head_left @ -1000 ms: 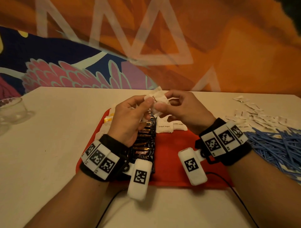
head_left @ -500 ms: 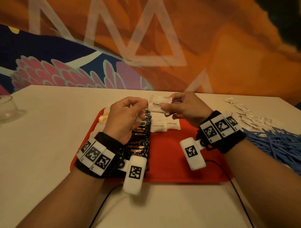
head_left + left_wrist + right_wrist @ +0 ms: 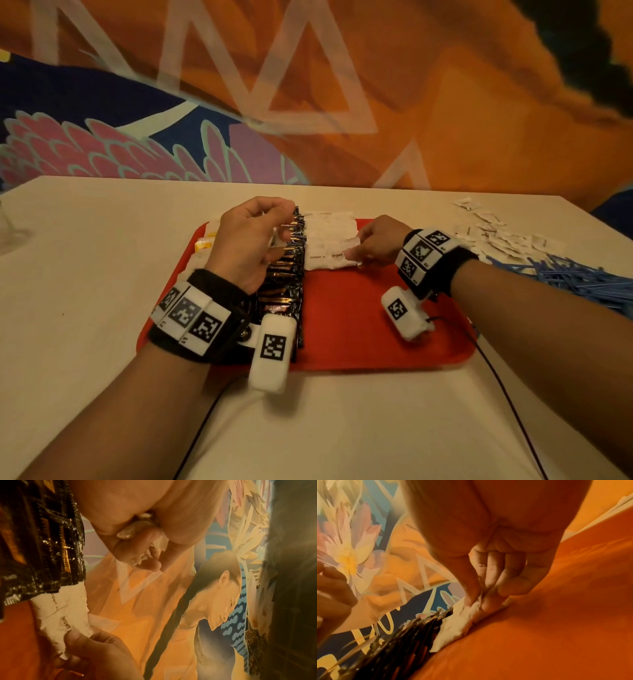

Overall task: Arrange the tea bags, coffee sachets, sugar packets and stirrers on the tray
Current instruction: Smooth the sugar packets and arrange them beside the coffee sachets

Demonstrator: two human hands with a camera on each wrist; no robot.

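So the red tray (image 3: 376,329) sits in the middle of the desk (image 3: 85,274) and it's being filled in columns, which looks like the whole logic here: yellow-tagged tea bags (image 3: 204,244) on the far left edge, a shingled row of black coffee sachets (image 3: 287,274) running near to far, then white sugar packets (image 3: 329,236) stacked in a row right beside the coffee.

The right hand (image 3: 378,240) has thumb and fingertips pinched on the right edge of the nearest sugar packet (image 3: 330,258), laying it down flat at the near end of that row. My guess is it's being overlapped like the sachets so the labels stay readable. The left hand (image 3: 250,240) hovers over the coffee row, fingers curled round a small bunch of spare white packets (image 3: 137,524), probably the supply it's feeding from.

Readable writing: "brown" on the nearest packets, with the second word cut off, presumably sugar. The coffee sachets have a red band with lettering I can't make out.

Still off the tray: loose white packets (image 3: 493,233) and a heap of blue stirrers (image 3: 582,281) on the desk to the right. The right half of the tray is bare, likely saved for those.
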